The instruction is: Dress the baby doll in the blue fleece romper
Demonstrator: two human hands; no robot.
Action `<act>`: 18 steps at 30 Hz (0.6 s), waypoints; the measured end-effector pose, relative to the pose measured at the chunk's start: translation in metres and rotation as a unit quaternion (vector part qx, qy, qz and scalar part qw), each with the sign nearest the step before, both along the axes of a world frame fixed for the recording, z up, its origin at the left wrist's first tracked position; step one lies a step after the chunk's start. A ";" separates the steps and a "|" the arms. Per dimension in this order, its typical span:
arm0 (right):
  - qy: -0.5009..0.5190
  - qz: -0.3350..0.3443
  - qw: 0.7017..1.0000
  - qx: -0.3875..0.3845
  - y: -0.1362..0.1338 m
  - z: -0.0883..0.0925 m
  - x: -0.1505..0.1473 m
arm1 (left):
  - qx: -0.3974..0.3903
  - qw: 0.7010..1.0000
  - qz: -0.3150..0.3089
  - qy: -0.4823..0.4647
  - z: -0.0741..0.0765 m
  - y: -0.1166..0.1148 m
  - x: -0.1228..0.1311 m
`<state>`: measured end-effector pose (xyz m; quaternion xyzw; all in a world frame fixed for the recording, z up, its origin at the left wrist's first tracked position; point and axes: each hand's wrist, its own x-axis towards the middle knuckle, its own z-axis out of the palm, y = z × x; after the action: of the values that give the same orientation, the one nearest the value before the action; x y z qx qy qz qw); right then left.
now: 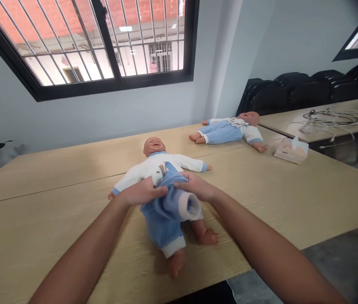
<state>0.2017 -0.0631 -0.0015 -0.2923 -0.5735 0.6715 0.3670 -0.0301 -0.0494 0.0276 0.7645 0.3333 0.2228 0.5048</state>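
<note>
A baby doll [155,147] lies on its back on the table, head away from me, in a white top [134,173] with blue cuffs. Blue trousers [161,223] with white cuffs cover its leg on the left side. The other trouser leg hangs loose, its white cuff [189,206] facing me with no foot in it, above the doll's bare foot [209,236]. My left hand [143,191] is closed on the trousers at the left of the waist. My right hand [194,185] grips the bunched cloth on the right, thumb on top. The fingertips under the cloth are hidden.
A second doll [226,131] in blue and white lies at the back right. Beside it stands a tissue box [291,151]. Tangled cables [331,120] lie on another table, with black chairs [267,96] behind. The table's front edge is close to me.
</note>
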 end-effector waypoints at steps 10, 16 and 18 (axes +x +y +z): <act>-0.145 0.069 0.983 0.084 0.000 0.014 0.014 | 0.047 0.982 -0.065 0.170 0.019 -0.014 0.003; -0.200 0.024 0.965 0.170 0.006 0.015 0.021 | 0.082 0.995 -0.042 0.046 0.015 -0.008 0.003; -0.223 -0.007 0.954 0.200 0.007 0.015 0.023 | 0.052 0.997 -0.035 0.050 0.011 -0.008 0.003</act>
<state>0.2247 -0.0558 0.0133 -0.3591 -0.7615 0.4579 0.2853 -0.0269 -0.0571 0.0384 0.8109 0.3193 0.1839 0.4546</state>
